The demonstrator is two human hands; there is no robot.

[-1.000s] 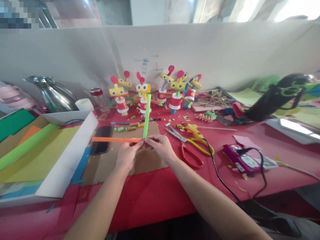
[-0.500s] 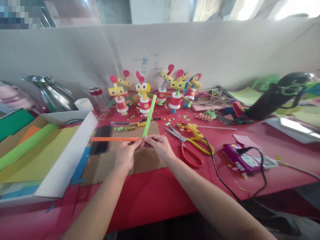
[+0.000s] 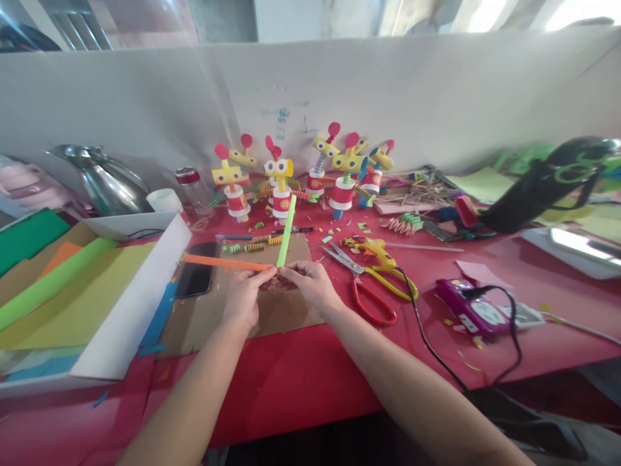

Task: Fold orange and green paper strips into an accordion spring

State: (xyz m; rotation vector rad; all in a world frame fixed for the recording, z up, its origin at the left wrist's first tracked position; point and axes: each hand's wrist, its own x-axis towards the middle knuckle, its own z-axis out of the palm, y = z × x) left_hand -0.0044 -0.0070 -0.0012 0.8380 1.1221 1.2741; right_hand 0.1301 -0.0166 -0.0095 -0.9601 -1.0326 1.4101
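Note:
My left hand (image 3: 245,294) pinches the near end of an orange paper strip (image 3: 223,262), which stretches out to the left over a black phone (image 3: 196,275). Pressed close beside it, my right hand (image 3: 308,283) has its thumb and fingers closed at the joint where a light green paper strip (image 3: 287,233) meets the orange one. The green strip points up and away from me. Both hands are above a brown cardboard sheet (image 3: 286,317). Beyond them lie small coiled paper springs (image 3: 257,247) and a pen (image 3: 294,230).
Scissors (image 3: 359,278) and a yellow glue gun (image 3: 381,254) with a black cord lie right of my hands. Several paper-cup figures (image 3: 281,200) stand at the back. A white box (image 3: 130,310) of coloured paper is left; a purple power strip (image 3: 473,307) is right.
The green strip's free end has dropped a little and tilts less to the right. The orange strip's outer end has risen slightly. Both hands stay together at the joint.

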